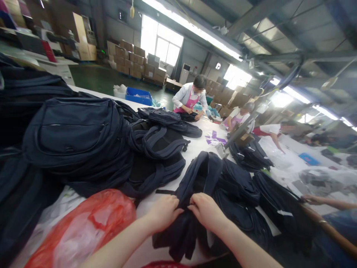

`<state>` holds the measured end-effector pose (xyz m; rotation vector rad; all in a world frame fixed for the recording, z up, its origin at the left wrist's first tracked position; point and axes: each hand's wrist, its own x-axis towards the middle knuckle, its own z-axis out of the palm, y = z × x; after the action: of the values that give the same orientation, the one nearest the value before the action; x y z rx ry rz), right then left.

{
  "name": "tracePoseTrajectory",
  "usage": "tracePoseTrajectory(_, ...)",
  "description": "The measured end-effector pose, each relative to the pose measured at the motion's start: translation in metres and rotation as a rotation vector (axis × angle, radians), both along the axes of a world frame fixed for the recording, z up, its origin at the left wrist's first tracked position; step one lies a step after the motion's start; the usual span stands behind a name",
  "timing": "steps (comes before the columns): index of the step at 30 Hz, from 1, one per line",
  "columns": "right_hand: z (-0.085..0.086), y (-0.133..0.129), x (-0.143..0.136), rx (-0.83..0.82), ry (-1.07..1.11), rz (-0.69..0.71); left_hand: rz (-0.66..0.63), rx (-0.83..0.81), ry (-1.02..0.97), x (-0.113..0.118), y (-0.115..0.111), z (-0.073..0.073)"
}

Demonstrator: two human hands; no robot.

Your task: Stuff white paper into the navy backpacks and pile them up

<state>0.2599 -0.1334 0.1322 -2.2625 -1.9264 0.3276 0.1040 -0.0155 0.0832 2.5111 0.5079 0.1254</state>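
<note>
Both of my hands are at a dark navy backpack [208,169] on the white table, low in the middle of the view. My left hand [164,210] is closed on its left edge, the fingers curled into the fabric. Opposite it, my right hand [205,208] grips the same backpack with bent fingers, a short gap from the left one. Straps hang down below the hands. Against the backpack's right side lies another dark backpack [238,182]. A black strap end sticks out to the left, above my left hand.
Dark backpacks [75,126] are piled on the left. A red plastic bag [97,223] lies at the lower left. Across the white table [205,130], a person in a pink apron [191,98] handles a dark item. Another person's hands [314,200] touch a backpack at the right.
</note>
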Motion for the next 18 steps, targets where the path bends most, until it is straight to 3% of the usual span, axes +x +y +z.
tracePoseTrajectory(4,0.004,-0.003,0.002,0.165,0.108,-0.205,0.206,0.07,-0.062,-0.008,-0.023,0.023)
tracePoseTrajectory(8,0.009,-0.005,-0.008,0.275,0.287,-0.282,0.233,0.109,-0.038,-0.005,-0.044,0.038)
tracePoseTrajectory(11,0.004,-0.012,-0.017,0.27,0.271,-0.209,0.18,0.145,0.09,0.006,-0.046,0.029)
tracePoseTrajectory(14,0.0,-0.023,-0.016,0.325,0.073,-0.15,0.022,0.186,0.128,0.013,-0.048,0.012)
tracePoseTrajectory(18,0.009,-0.022,0.018,0.419,-0.16,-0.258,-0.169,0.261,0.115,0.006,-0.061,-0.007)
